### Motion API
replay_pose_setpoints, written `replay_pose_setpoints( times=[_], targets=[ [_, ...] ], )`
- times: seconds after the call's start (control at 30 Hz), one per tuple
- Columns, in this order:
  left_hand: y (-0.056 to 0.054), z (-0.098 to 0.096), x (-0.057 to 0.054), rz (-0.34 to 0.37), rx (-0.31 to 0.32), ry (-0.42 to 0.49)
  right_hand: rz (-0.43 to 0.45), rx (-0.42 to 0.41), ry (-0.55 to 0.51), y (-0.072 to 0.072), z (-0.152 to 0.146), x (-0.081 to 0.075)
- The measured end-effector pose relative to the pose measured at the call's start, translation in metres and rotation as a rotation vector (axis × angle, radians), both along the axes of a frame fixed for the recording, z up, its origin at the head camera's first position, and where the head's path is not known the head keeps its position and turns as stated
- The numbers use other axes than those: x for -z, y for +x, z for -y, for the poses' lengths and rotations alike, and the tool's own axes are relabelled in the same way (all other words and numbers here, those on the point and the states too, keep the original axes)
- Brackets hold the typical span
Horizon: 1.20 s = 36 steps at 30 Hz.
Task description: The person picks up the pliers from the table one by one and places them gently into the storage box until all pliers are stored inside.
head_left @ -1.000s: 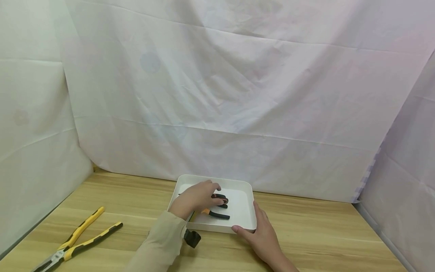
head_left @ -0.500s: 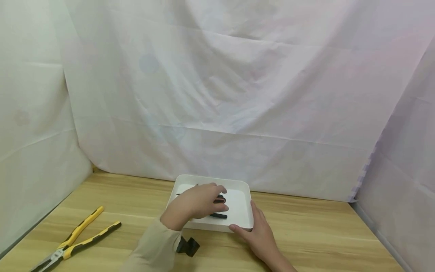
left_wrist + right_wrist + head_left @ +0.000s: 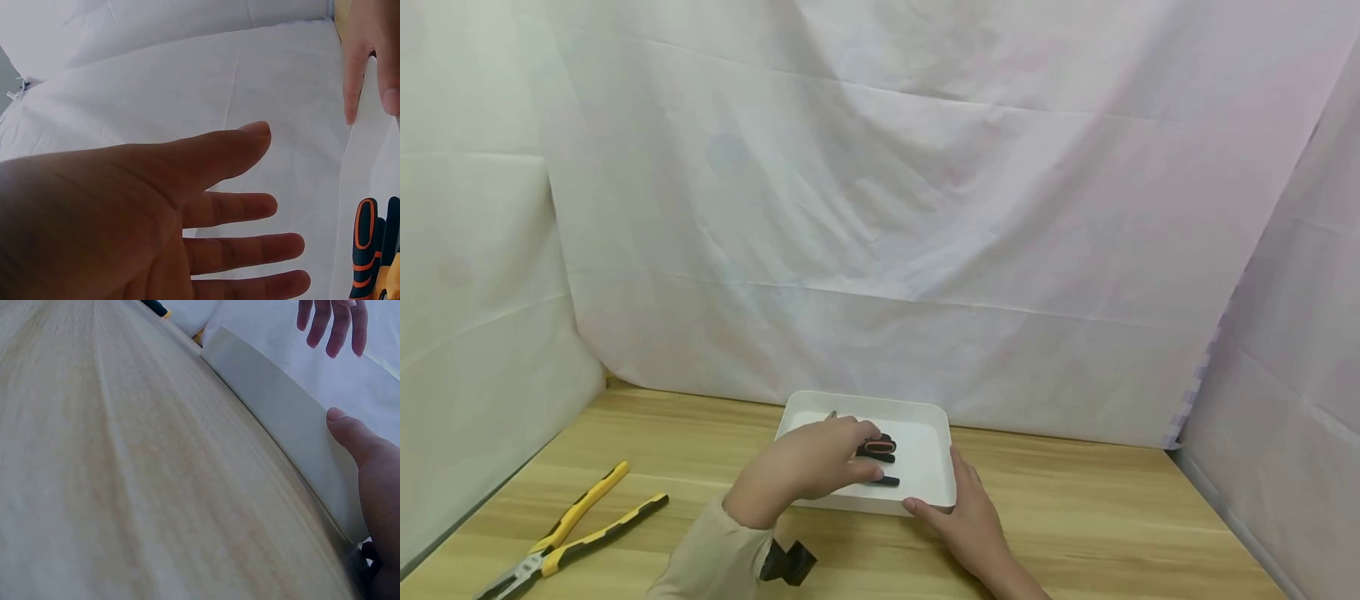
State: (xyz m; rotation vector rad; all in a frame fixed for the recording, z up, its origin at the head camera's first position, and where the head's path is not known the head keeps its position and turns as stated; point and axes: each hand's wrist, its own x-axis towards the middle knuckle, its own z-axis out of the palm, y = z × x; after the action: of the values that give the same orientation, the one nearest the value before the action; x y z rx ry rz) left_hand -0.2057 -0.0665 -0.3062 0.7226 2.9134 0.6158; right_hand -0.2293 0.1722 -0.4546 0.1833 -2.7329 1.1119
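In the head view a shallow white tray [image 3: 921, 417] stands on the table, holding several hand tools. Black handles with orange trim [image 3: 880, 447] show beyond my left hand [image 3: 808, 458], as does the end of another black handle [image 3: 891, 481]. The tools' other ends are mostly hidden under that hand. My left hand hangs over the tray, its thumb and fingers spread and nothing between them in the left wrist view, apart from the black-and-orange handle [image 3: 364, 250]. My right hand [image 3: 970, 529] grips the tray's near right corner, thumb on the front wall [image 3: 275, 394] and fingers along the right side.
Long-nose pliers with yellow-and-black handles [image 3: 604, 532] lie spread on the wooden table [image 3: 1075, 500] at the left. White cloth [image 3: 880, 208] hangs close behind the tray and along both sides. A black wrist camera mount [image 3: 790, 562] sticks out from my left cuff.
My left hand first slid right over the tools, its fingers spreading, then drew back left and toward me. My right hand keeps its grip on the tray corner; the yellow-handled pliers stay put.
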Motion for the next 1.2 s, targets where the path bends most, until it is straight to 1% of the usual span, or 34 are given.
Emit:
replay_pose_setpoints(
  times=[0.3,0.5,0.63,0.87,1.1,1.2],
  targets=[
    [0.0,-0.0028,0.0027,-0.027,0.034,-0.007,0.005,0.004,0.007,0.0034,-0.0024,-0.0021],
    [0.0,-0.0032,0.0044,-0.012,0.042,-0.015,0.001,0.003,0.003,0.0043,-0.0034,-0.0033],
    [0.0029,-0.0022,0.004,0.002,0.042,-0.018,-0.014,0.004,-0.001,0.0035,-0.0032,-0.0023],
    [0.0032,0.0017,0.0076,-0.014,0.044,-0.001,-0.034,0.01,-0.001,0.0035,-0.0029,-0.0021],
    [0.0033,0.0016,0.0092,-0.008,0.066,-0.003,-0.014,0.013,0.01,0.007,-0.0028,-0.0041],
    [0.0039,0.0017,0.0094,0.001,0.06,-0.013,-0.011,0.012,0.008,0.0095,-0.002,-0.0055]
  ],
)
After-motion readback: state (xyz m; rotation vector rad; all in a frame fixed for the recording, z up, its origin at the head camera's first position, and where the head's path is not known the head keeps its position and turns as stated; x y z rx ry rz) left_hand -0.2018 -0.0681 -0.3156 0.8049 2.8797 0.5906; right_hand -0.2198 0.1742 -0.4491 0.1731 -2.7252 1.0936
